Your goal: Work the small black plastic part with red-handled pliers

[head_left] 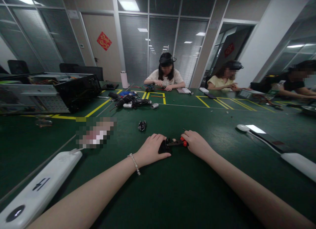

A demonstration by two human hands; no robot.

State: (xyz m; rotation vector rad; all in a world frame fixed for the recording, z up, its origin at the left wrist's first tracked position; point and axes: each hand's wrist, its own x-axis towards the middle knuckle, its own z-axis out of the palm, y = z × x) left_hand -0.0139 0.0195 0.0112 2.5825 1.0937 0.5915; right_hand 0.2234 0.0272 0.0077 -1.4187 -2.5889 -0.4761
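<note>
"Which step now?"
"Pliers at work on the black part, it seems, above the counter. The left hand's fingers grip the part; the right hand's grip the pliers."
"Next?"
"Probably steady holding."
"Obstacles?"
"A loose piece lies beyond, the drill farther; neither blocks."
</note>
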